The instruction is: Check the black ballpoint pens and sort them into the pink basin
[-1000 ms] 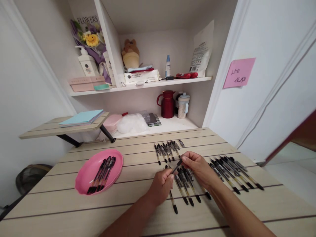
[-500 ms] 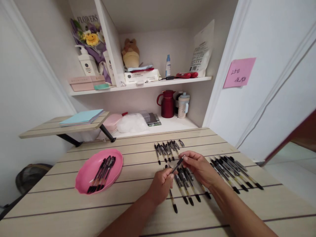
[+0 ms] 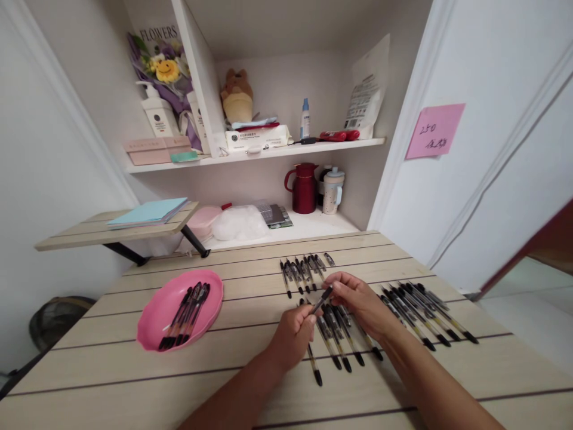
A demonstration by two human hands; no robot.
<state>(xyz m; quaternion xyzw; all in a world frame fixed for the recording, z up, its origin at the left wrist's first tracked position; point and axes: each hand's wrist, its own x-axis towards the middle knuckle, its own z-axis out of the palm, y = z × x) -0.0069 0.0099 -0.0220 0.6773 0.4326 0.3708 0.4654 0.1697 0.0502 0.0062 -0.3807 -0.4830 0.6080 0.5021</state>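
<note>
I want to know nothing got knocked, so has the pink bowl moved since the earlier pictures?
No, the pink bowl sits in the same place on the striped table.

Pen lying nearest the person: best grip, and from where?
Probably the black near end of that pen, coming from the person's side: it points that way, clear of the neighbouring pens, while the left hand hides some of its middle.
</note>
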